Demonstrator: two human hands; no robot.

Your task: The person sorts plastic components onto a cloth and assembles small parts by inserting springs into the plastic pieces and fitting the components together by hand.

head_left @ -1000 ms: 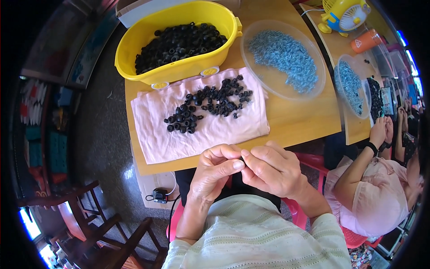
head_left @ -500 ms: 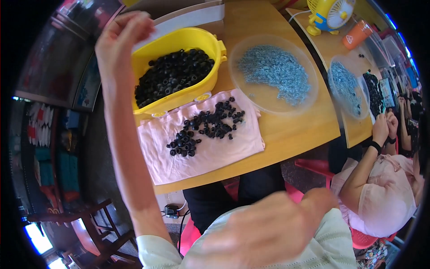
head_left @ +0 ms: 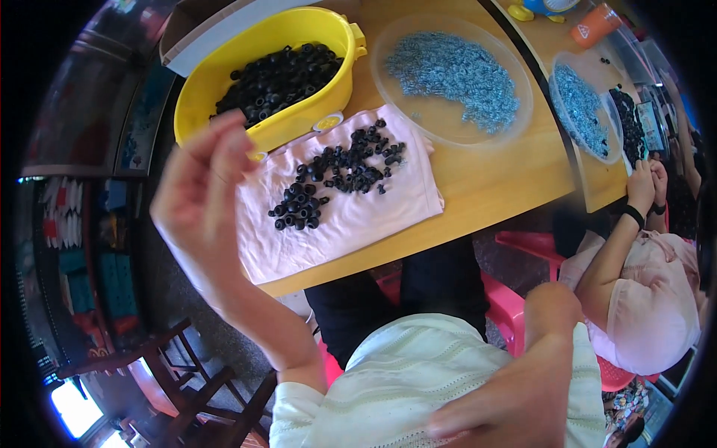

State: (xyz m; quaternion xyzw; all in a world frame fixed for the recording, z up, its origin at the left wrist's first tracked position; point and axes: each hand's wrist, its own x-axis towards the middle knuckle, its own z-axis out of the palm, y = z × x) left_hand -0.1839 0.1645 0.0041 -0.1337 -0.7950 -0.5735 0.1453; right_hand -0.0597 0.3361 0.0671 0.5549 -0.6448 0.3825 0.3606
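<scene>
Black rings piled loose on pink cloth. L hand raised, fingers apart, empty. R hand blurred, grip unclear.

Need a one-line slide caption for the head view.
Left hand raised beside yellow tub of black rings; more rings lie on pink cloth.

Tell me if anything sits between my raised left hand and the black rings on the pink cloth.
Nothing visible does. The left hand hangs over the cloth's left edge, beside the yellow tub, and only bare cloth separates it from the black rings.
</scene>
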